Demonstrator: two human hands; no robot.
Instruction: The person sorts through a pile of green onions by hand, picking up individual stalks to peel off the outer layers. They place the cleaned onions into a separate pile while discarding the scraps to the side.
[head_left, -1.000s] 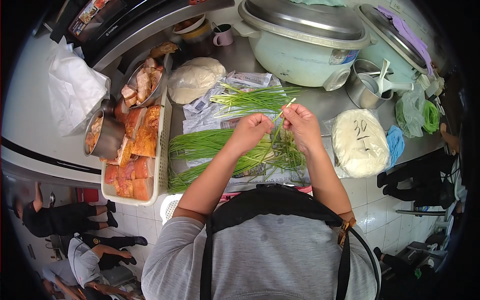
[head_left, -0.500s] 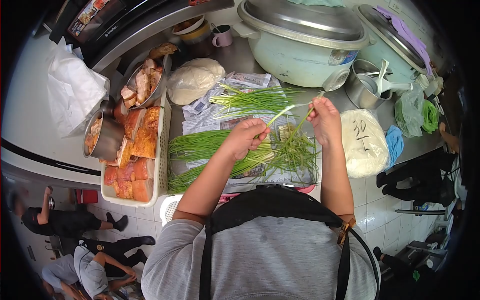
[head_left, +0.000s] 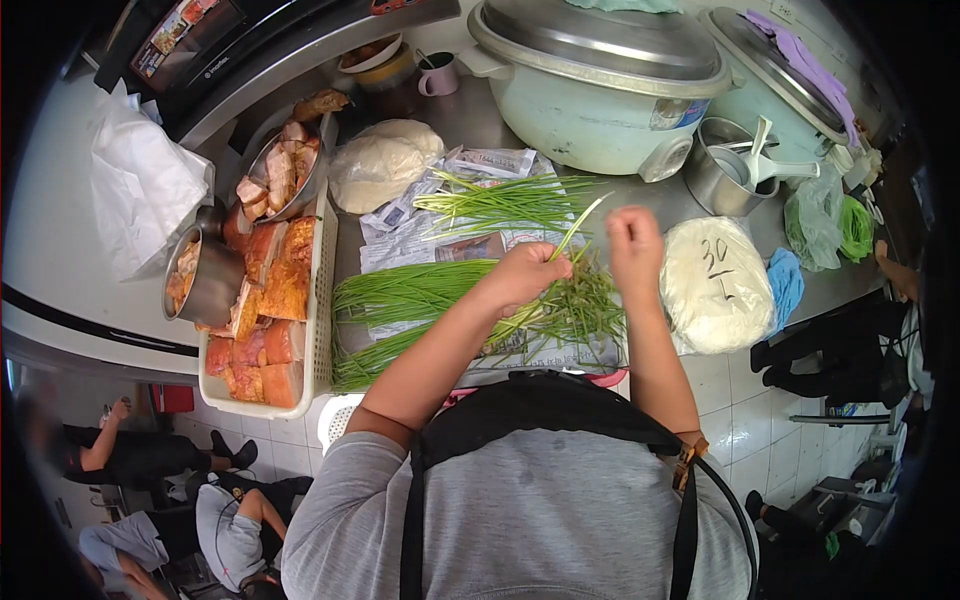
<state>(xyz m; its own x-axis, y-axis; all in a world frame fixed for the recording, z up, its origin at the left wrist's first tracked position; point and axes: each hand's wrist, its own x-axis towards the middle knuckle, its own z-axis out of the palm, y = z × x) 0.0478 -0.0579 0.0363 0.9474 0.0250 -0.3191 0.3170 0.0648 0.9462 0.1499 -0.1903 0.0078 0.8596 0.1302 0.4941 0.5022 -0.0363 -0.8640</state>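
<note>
My left hand (head_left: 530, 276) pinches a thin scallion (head_left: 578, 230), its pale end pointing up and to the right. Beside it my right hand (head_left: 635, 248) is raised with curled fingers; it is slightly blurred, and anything inside them is hidden. Above the hands a small bunch of scallions (head_left: 500, 200) lies on newspaper (head_left: 395, 257). A larger pile of scallions (head_left: 400, 300) spreads to the left under my left forearm. Loose, darker leaves and scraps (head_left: 590, 310) are heaped below my hands.
A white basket (head_left: 325, 290) of roasted meat pieces (head_left: 265, 365) stands left. Behind are a large lidded pot (head_left: 590, 110) and a metal pot with ladles (head_left: 715, 180). A bag marked 30 (head_left: 715, 290) lies right. Other people (head_left: 230, 530) work at lower left.
My right hand has come away from the scallion, and the fine strand between the hands is gone. My left hand has shifted right, with the stalk now pointing more steeply upward.
</note>
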